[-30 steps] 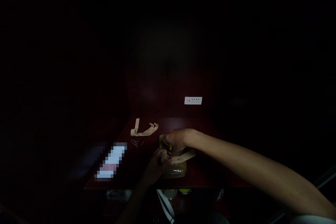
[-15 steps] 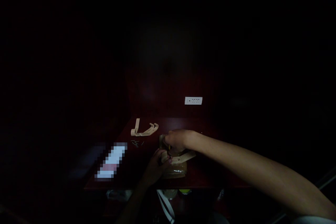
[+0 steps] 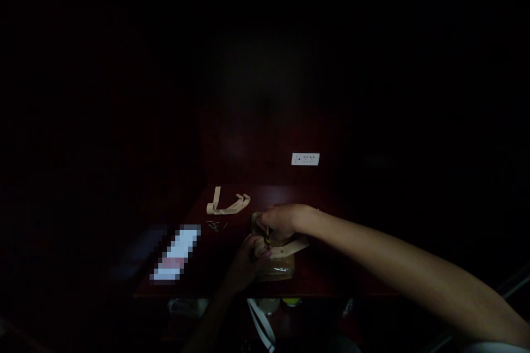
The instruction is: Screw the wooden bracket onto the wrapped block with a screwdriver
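Note:
My left hand [image 3: 244, 265] pinches the curved end of a pale wooden bracket [image 3: 293, 247], which has a small hole along its arm. The bracket rests on a brown, tape-wrapped packet [image 3: 274, 271]. Above that end, my right hand [image 3: 279, 219] is closed around a yellow-and-black screwdriver [image 3: 268, 236], held upright; its tip is hidden by my fingers. Farther back on the left lies a pale wooden hook piece [image 3: 226, 210] with two curved prongs. Several thin screws [image 3: 213, 225] are scattered in front of it.
A phone-like, pixelated bright object [image 3: 176, 255] lies at the left of the dark red table [image 3: 323, 284]. On the wall behind is a white socket plate [image 3: 305, 159]. Below the table edge hang a white strap [image 3: 261, 324] and, on a shelf, a yellow item [image 3: 291, 302].
My right hand has turned slightly at the wrist, and more of the screwdriver's handle shows. My left hand and the bracket stay in place.

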A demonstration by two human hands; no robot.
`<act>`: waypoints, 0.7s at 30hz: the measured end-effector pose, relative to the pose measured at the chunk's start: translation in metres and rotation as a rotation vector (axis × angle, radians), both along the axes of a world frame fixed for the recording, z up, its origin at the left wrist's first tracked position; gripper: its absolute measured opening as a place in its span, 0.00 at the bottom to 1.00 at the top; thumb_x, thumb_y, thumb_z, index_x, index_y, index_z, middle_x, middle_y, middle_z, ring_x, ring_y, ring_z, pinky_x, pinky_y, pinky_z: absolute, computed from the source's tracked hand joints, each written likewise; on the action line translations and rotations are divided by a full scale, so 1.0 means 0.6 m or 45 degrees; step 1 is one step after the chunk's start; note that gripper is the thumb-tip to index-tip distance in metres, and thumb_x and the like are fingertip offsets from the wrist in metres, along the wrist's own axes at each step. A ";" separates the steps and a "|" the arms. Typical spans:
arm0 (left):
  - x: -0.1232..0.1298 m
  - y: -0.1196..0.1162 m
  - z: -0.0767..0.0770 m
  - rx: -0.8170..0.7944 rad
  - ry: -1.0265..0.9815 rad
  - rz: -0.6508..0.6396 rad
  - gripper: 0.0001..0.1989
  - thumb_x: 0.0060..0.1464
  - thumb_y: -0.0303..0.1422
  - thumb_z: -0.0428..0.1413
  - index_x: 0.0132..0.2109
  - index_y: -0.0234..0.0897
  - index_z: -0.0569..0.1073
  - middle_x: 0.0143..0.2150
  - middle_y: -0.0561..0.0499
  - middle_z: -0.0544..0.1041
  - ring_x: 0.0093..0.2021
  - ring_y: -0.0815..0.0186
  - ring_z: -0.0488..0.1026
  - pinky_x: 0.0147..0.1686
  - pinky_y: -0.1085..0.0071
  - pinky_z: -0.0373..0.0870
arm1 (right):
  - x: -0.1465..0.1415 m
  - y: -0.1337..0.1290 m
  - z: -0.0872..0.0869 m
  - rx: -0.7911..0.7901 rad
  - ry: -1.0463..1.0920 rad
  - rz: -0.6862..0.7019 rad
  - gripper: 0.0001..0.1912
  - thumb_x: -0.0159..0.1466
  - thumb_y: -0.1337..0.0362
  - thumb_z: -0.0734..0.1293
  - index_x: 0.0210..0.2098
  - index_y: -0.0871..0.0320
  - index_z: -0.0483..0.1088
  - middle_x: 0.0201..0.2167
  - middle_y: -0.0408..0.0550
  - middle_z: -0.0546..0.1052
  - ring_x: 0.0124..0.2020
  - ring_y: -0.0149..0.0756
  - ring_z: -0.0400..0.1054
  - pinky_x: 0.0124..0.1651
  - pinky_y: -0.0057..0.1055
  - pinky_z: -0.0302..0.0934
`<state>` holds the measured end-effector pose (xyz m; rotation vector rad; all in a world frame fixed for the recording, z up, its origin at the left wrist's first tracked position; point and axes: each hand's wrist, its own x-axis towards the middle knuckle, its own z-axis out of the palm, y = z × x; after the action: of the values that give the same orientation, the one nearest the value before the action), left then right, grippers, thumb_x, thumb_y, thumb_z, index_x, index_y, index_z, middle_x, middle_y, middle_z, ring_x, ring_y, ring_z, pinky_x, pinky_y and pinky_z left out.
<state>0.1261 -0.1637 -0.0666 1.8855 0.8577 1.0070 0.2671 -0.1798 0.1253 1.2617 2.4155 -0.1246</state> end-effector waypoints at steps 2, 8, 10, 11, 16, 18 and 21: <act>0.000 0.001 -0.002 0.014 -0.005 0.002 0.16 0.52 0.42 0.56 0.45 0.38 0.70 0.46 0.47 0.73 0.47 0.60 0.70 0.50 0.63 0.65 | 0.000 0.000 0.000 -0.003 0.008 -0.003 0.15 0.55 0.64 0.67 0.42 0.61 0.74 0.38 0.55 0.77 0.33 0.41 0.71 0.25 0.27 0.56; -0.001 0.002 -0.003 -0.014 -0.011 0.015 0.20 0.49 0.40 0.58 0.48 0.39 0.68 0.48 0.47 0.72 0.49 0.59 0.69 0.51 0.63 0.65 | 0.003 0.005 -0.005 0.002 0.022 0.022 0.16 0.55 0.64 0.67 0.43 0.61 0.74 0.38 0.55 0.78 0.34 0.40 0.72 0.27 0.27 0.57; -0.001 0.000 0.001 -0.005 0.002 0.011 0.18 0.49 0.39 0.58 0.47 0.39 0.69 0.48 0.47 0.72 0.49 0.60 0.69 0.51 0.63 0.65 | 0.002 0.007 -0.005 0.000 0.005 0.010 0.16 0.56 0.64 0.67 0.43 0.61 0.74 0.39 0.56 0.78 0.34 0.42 0.72 0.26 0.28 0.58; -0.001 -0.001 0.003 -0.002 0.008 0.004 0.18 0.49 0.39 0.58 0.47 0.39 0.69 0.48 0.47 0.72 0.48 0.60 0.69 0.51 0.63 0.65 | 0.001 0.007 -0.005 -0.001 -0.007 -0.004 0.16 0.56 0.63 0.67 0.43 0.62 0.74 0.39 0.57 0.77 0.34 0.42 0.72 0.26 0.28 0.58; 0.001 -0.003 0.003 0.011 -0.021 0.025 0.18 0.49 0.39 0.58 0.47 0.39 0.69 0.48 0.46 0.72 0.49 0.58 0.68 0.52 0.61 0.64 | -0.001 0.008 -0.004 -0.017 -0.053 -0.070 0.19 0.54 0.61 0.68 0.42 0.64 0.75 0.39 0.59 0.78 0.34 0.43 0.72 0.27 0.29 0.60; 0.000 -0.002 -0.002 0.022 -0.028 0.036 0.20 0.49 0.39 0.58 0.49 0.39 0.69 0.50 0.45 0.71 0.51 0.57 0.68 0.54 0.59 0.63 | 0.001 0.010 -0.006 -0.027 -0.033 -0.064 0.19 0.53 0.60 0.69 0.42 0.64 0.75 0.38 0.58 0.78 0.34 0.42 0.72 0.28 0.29 0.60; -0.001 -0.003 -0.007 0.034 -0.012 0.045 0.22 0.49 0.39 0.58 0.51 0.38 0.68 0.53 0.44 0.70 0.54 0.55 0.66 0.56 0.58 0.60 | 0.006 0.013 -0.010 -0.052 0.029 -0.040 0.20 0.52 0.58 0.69 0.42 0.61 0.75 0.37 0.55 0.78 0.33 0.41 0.72 0.28 0.28 0.59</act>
<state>0.1257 -0.1653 -0.0708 1.8923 0.8795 1.0526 0.2705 -0.1721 0.1194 1.2867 2.4006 -0.1966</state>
